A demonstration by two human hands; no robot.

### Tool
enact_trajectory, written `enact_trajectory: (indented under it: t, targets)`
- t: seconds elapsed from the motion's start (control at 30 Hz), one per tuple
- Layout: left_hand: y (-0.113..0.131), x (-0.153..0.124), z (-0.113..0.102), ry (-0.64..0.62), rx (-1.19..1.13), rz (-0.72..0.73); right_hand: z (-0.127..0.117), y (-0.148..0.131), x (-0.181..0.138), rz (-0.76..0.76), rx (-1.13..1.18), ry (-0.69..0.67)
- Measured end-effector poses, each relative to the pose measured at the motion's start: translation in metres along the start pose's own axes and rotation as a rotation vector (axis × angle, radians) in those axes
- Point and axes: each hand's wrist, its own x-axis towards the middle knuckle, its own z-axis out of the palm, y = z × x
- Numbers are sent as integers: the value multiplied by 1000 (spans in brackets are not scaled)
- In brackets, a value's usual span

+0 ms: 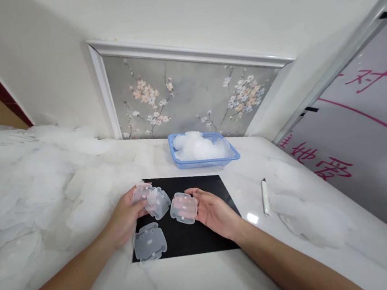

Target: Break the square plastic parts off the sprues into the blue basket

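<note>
My left hand (128,215) is closed on translucent plastic pieces (158,204), two of them overlapping, held over the left part of a black mat (196,240). Between the fingers and thumb of my right hand (215,209) is one similar translucent plastic piece (183,208), with small holes and rounded tabs; the fingers show pink through it. Another such piece, a loose plastic piece (150,241), lies flat on the mat's lower left, overhanging its edge and touched by neither hand.
A blue basket (178,165) with whitish translucent pieces stands behind the mat. Large heaps of similar pieces (46,177) cover the left of the marble-look table. To the right lie a white-handled cutter or pen (265,197) and another pile of pieces (312,211). A wall with a floral panel rises behind.
</note>
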Motion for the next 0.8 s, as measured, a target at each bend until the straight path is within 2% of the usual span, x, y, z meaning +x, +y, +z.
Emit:
enact_trajectory:
  t: [0.17,0.43,0.53,0.67,0.8]
  targets:
    - [-2,1,-1,-18,0,-15,-3,0,3,85,63,-58]
    - [-4,2,-2,-28,-38,-21,2,-2,-3,32,-18,-66]
    - [-3,-1,0,-88,-99,-43,3,-4,-5,-62,-173,-29]
    - [-2,-7,3,-209,-144,-98,2,-3,-5,-292,-506,83]
    - [-3,-11,4,-290,-142,-106,2,3,-7,-325,-810,-50]
